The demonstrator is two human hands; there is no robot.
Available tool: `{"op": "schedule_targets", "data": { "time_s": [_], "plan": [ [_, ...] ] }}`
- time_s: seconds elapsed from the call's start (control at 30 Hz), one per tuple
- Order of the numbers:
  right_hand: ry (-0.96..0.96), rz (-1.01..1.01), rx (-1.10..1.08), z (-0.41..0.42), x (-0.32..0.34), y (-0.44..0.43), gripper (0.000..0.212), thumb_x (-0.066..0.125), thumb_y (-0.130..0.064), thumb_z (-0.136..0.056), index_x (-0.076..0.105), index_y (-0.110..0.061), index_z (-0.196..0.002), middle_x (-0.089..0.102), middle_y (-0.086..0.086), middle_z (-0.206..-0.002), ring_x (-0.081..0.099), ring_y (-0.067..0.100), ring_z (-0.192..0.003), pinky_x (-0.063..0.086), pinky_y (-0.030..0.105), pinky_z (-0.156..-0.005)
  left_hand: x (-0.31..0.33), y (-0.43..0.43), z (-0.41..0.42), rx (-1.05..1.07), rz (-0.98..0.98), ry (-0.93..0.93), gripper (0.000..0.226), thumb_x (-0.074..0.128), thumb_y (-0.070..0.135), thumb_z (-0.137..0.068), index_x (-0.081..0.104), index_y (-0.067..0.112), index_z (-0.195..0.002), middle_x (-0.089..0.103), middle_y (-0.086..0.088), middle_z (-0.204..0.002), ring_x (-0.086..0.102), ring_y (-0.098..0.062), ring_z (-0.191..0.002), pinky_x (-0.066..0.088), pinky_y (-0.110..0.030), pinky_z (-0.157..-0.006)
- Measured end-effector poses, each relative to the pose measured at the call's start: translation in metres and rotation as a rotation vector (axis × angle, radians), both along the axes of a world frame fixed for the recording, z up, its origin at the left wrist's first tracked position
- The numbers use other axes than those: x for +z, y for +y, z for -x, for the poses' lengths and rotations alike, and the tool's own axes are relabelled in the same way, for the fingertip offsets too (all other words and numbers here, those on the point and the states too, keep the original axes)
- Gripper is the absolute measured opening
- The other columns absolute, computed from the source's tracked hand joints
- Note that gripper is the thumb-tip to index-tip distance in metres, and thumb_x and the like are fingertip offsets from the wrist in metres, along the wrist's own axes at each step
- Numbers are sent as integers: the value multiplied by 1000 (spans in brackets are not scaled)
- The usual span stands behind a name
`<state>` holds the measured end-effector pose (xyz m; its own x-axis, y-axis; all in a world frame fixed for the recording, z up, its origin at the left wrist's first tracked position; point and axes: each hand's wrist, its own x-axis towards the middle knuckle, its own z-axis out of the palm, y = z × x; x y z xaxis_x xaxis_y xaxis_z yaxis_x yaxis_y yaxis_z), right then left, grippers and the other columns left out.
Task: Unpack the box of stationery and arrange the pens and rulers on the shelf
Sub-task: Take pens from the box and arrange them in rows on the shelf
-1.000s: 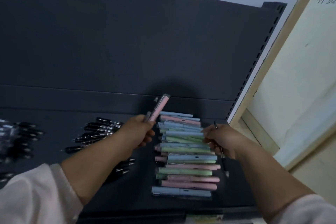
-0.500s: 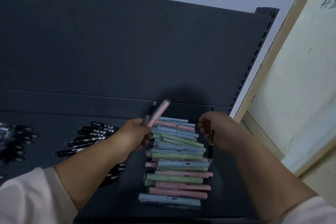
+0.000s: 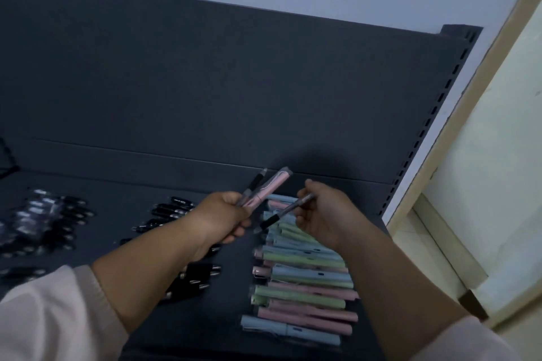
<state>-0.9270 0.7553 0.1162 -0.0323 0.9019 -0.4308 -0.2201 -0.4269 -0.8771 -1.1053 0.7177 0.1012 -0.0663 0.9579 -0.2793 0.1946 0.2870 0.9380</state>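
Observation:
My left hand (image 3: 223,215) grips two pens above the dark shelf (image 3: 123,202): a pink pen (image 3: 271,187) and a dark pen (image 3: 255,182), both pointing up and to the right. My right hand (image 3: 325,211) pinches a thin grey pen with a black grip (image 3: 286,212), held slantwise between the two hands. Below them a stack of pastel pens (image 3: 302,281) in pink, green and blue lies in a column on the shelf. No ruler or box is in view.
Black pens (image 3: 173,211) lie in rows left of the pastel stack, and more black pens (image 3: 44,223) lie at the far left. The shelf's back panel (image 3: 234,82) rises behind. A slotted upright (image 3: 434,114) and a pale wall (image 3: 484,155) bound the right side.
My right hand lifted from the right edge of the pastel stack and swung its thin pen round, so it now points toward my left hand. My left hand kept its two pens.

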Motion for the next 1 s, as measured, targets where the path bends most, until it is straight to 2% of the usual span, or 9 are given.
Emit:
{"op": "schedule_targets", "data": {
  "time_s": [0.2,0.27,0.33,0.4,0.53,0.67,0.8,0.93,1.0],
  "plan": [
    [54,32,174,50,-3,-1,27,49,-30,-99,51,-9,-82,66,15,-78,61,18,-58,50,25,-50,0,-13,45,105,-12,-21,14,51,15,-97,60,22,-89,58,2,-65,50,-8,-50,38,-17,-43],
    [35,17,257,72,-3,-3,14,52,-13,-97,50,-11,-83,66,12,-77,61,15,-58,50,22,-50,2,-18,64,160,-16,-32,14,50,14,-97,59,22,-89,57,1,-65,50,-8,-49,37,-17,-43],
    [5,-28,320,97,-3,-6,23,49,8,-91,49,-13,-82,65,10,-79,60,13,-63,50,21,-55,4,-27,87,205,-21,-40,15,50,13,-97,59,21,-89,57,1,-65,49,-9,-50,37,-18,-44],
    [-29,-64,361,124,-3,-9,27,47,14,-88,51,-13,-84,64,9,-82,59,14,-68,48,23,-60,6,-38,113,243,-18,-32,15,50,13,-97,60,20,-89,58,0,-67,50,-11,-53,38,-20,-47],
    [-144,-173,483,188,-6,-16,14,55,-5,-93,61,-17,-90,61,3,-80,54,11,-67,44,24,-61,7,-59,172,329,-36,-31,15,51,10,-96,61,18,-89,59,-2,-67,50,-13,-52,38,-22,-51],
    [-208,-240,584,256,-9,-28,14,49,-20,-99,63,-22,-97,51,1,-77,53,12,-65,48,25,-60,8,-80,233,413,-27,12,16,52,11,-95,61,17,-84,57,0,-64,45,-11,-47,32,-15,-40],
    [-479,-418,686,320,-22,-36,21,46,-18,-99,62,-23,-111,54,-4,-75,48,7,-58,39,15,-49,8,-99,295,483,-16,43,14,52,12,-95,60,15,-84,58,-5,-68,40,-10,-43,26,-14,-33],
    [-757,-497,814,376,-43,-37,46,38,1,-89,66,-23,-117,66,-1,-93,58,12,-76,46,20,-68,4,-112,350,531,25,80,18,52,10,-92,59,12,-75,57,-10,-71,40,-16,-50,27,-17,-40],
    [-878,-545,828,395,-53,-37,43,42,1,-88,66,-22,-113,62,-4,-98,57,12,-85,42,17,-71,2,-118,370,509,33,107,19,55,12,-91,61,12,-73,58,-8,-69,42,-16,-53,27,-21,-46]
  ]
}}
